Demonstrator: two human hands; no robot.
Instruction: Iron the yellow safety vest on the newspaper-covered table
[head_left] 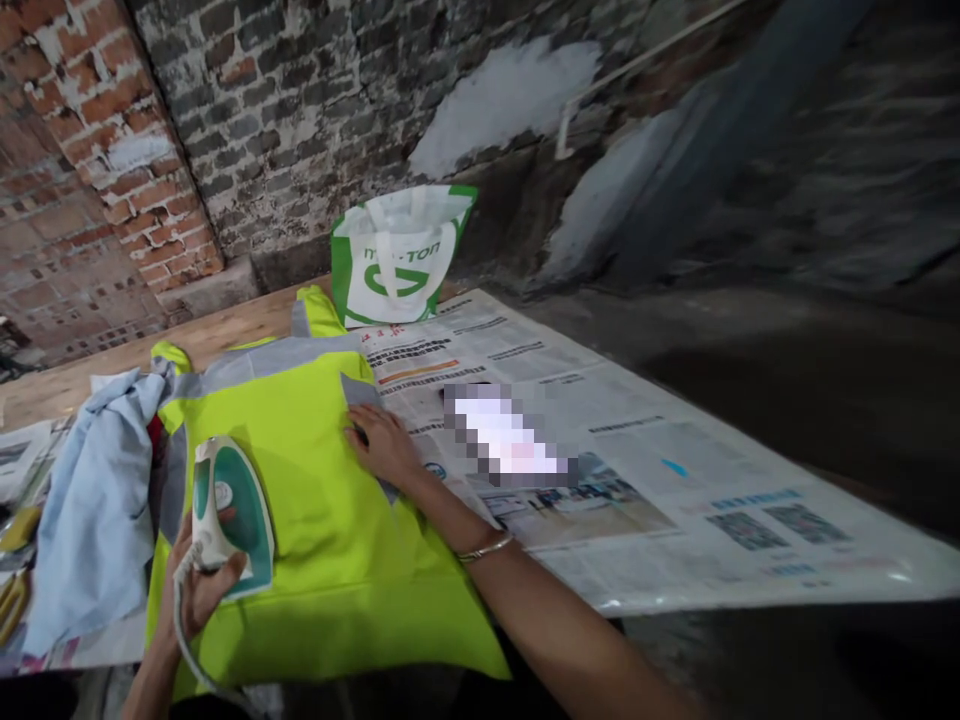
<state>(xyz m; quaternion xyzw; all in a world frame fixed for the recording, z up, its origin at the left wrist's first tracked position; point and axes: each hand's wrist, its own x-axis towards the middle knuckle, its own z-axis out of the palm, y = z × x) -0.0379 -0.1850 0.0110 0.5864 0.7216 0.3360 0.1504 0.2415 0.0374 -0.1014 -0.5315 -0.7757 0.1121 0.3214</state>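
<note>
My left hand (201, 580) is wrapped around the handle of a white and teal clothes iron (259, 520). The iron rests on a bright yellow-green vest (300, 430) with grey stripes, its tip pointing away from me. A pale cord (182, 620) runs down from the iron's rear over my left wrist. On the vest's right side lies my right hand (382, 445), fingers stretched over the fabric by a grey stripe. A dark spot shows between its thumb and fingers; I cannot tell what it is. The vest's lower edge hangs toward me.
Newspaper under a clear sheet (637, 540) covers the wooden table (232, 325). Right of the vest lies a blurred-out phone-like thing (510, 435). A white and green bag (405, 260) stands at the back. Light blue cloth (97, 510) and yellow-handled scissors (13, 605) lie left.
</note>
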